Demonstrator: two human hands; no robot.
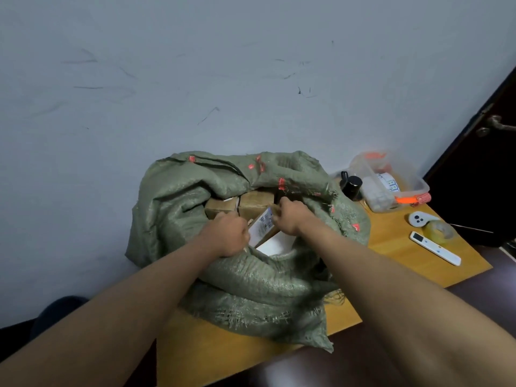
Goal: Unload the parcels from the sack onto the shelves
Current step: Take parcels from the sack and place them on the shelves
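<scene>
Green woven plastic sack (195,196) with red printed marks, slumped on yellow-brown wooden table (391,241) against pale scuffed wall (195,65). Mouth of sack open toward camera, frayed hem hanging over near table edge.

Inside the mouth: two brown cardboard boxes (237,206) side by side at the back; in front of them a tilted cardboard parcel with white shipping label (264,226); white flat parcel (275,244) lying below it, partly under the sack rim.

Left hand (227,236) at the left end of the labelled parcel, fingers curled around its edge. Right hand (290,216) at the upper right end of the same parcel, fingers curled down over it, gripping. Both bare forearms reaching in from the bottom corners.

To the right on the table: clear plastic lidded tub with orange clips (391,185), black cylindrical jar (352,187) just beside it, white rounded device with dark dots (418,218), roll of clear tape (438,231) touching it, long white remote (435,248) nearer the edge. Dark door with metal handle (492,122) at far right.
</scene>
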